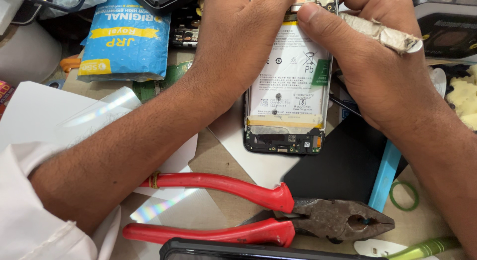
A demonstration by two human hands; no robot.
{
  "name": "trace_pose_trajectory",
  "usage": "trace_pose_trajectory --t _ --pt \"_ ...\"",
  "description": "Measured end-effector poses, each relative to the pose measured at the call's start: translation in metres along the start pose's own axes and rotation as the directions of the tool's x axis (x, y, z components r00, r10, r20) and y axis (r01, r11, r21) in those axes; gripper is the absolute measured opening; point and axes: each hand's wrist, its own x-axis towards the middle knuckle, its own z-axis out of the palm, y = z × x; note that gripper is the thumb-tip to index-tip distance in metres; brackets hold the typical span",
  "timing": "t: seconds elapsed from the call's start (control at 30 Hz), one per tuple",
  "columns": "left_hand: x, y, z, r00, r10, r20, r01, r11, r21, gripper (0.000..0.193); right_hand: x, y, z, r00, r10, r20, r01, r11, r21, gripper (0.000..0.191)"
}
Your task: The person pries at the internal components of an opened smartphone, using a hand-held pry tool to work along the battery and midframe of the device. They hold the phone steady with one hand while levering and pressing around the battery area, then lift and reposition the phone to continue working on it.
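Observation:
An opened phone (285,140) lies face down in the middle, its white battery (290,86) and lower circuit board exposed. My left hand (238,36) rests over the phone's upper left edge, fingers curled at the top of the frame. My right hand (370,61) comes in from the right, its thumb pressed on the battery's top edge. In that hand is a tool with a paper-wrapped handle (382,34); its tip is hidden at the top of the phone.
Red-handled pliers (278,210) lie near the front. A blue pouch (126,36) lies at the back left, white sheets (44,116) at left. A black panel (343,165), a blue strip (385,173), a green rubber band (403,195) and yellow foam (464,96) lie at right.

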Motion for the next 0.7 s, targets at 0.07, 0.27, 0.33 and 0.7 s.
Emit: trace_pose_trajectory --t 0.07,0.27,0.33,0.7 --pt "-0.0006 0.0003 -0.0003 1.000 0.001 -0.001 -0.001 1.000 -0.001 0.030 -0.0001 0.0006 0.0002 1.000 -0.004 0.002 0.004 1.000 0.000 0.019" --pt "-0.0001 -0.0007 -0.0002 1.000 0.021 -0.002 -0.021 1.000 -0.017 0.030 0.0008 0.0010 -0.0001 1.000 0.002 -0.002 -0.002 1.000 0.005 0.018" --pt "0.0000 -0.0013 0.0002 1.000 0.021 -0.002 -0.021 1.000 -0.012 0.030 0.0000 0.0006 0.0001 1.000 0.001 -0.005 -0.001 1.000 0.009 0.018" --pt "-0.0013 -0.0021 -0.0011 1.000 0.019 0.008 -0.019 1.000 -0.025 0.031 -0.0001 0.0023 -0.0001 1.000 -0.018 0.010 0.017 0.999 0.035 0.018"
